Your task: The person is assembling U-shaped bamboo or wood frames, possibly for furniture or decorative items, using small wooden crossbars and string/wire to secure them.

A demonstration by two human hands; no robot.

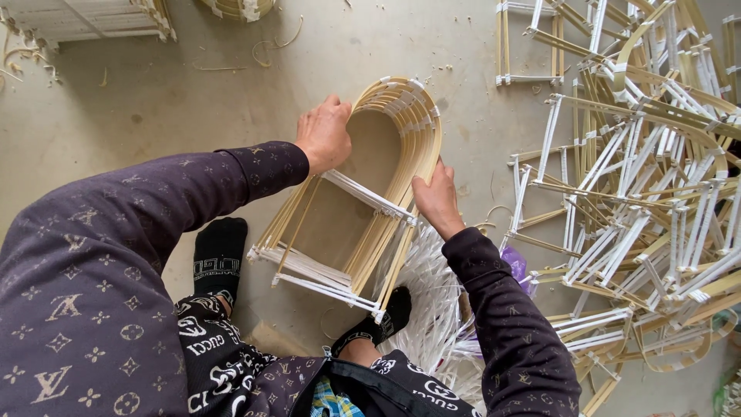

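Observation:
A stack of several arched bamboo frames (401,123), tied with white strips, stands on the concrete floor in front of me. My left hand (324,135) grips the left side of the arch near its top. My right hand (438,202) holds the right side where a white crossbar meets the frames. The open feet of the stack point towards my legs, near my black socks (220,251).
A big loose pile of the same bamboo frames (648,185) fills the right side. A bundle of white strips (432,309) lies by my right foot. More woven pieces (93,19) sit at the top left, with scraps scattered on the floor.

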